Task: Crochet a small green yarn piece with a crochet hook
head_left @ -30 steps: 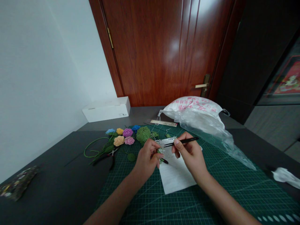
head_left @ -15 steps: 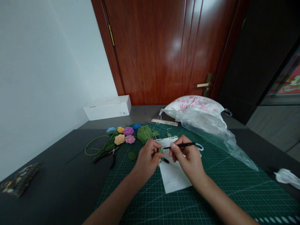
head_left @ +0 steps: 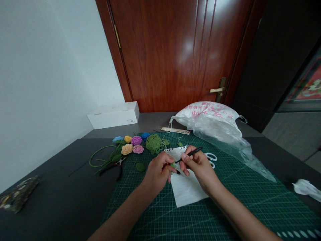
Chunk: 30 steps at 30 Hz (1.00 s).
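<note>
Our left hand (head_left: 157, 175) and right hand (head_left: 198, 166), close together above a green gridded cutting mat (head_left: 250, 204)
Left pinches a small green crocheted piece (head_left: 172, 165); right grips a slim black tool (head_left: 193, 152) just beside it.

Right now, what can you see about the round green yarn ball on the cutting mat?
The round green yarn ball is wound from many thin strands and looks soft and slightly lumpy. It rests near the far edge of the dark green grid cutting mat. A small green crocheted leaf lies against or just beside its right side, and a pink crocheted rose sits to its left. No hand touches it.
</note>
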{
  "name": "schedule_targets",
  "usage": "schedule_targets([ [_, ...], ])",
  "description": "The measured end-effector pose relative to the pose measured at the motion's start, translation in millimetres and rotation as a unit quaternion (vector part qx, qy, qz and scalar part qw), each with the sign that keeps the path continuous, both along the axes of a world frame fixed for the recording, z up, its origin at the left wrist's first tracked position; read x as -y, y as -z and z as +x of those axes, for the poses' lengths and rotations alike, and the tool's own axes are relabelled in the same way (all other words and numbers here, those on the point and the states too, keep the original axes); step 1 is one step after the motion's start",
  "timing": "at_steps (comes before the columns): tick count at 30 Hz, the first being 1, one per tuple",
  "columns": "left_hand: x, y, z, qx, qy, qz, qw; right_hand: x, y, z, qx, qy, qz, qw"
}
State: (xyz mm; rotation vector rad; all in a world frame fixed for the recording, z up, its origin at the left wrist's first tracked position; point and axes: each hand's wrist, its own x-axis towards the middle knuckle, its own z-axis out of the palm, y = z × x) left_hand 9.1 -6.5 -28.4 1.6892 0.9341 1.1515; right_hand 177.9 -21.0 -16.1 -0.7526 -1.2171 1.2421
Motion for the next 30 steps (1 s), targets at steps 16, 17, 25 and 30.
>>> schedule_targets([
  [16, -3.2, -11.4, -0.5, 0.077, 0.004, -0.033, 0.996, 3.8, -10.2, 8.6, 0.032, 0.114, 0.092, 0.989],
  [17, -3.1, -11.8, -0.9, 0.085, 0.005, -0.035, 0.996, 4.3, -10.8, 9.0, 0.028, 0.104, 0.094, 0.990],
  [25, -2.4, -14.1, -1.9, 0.138, 0.026, -0.062, 0.988, 7.1, -6.2, 10.8, 0.108, 0.115, 0.164, 0.974],
  [30, -1.3, -13.4, -0.6, 0.150, 0.040, -0.074, 0.985, 11.1, -9.7, 7.9, 0.126, 0.125, 0.194, 0.965],
])
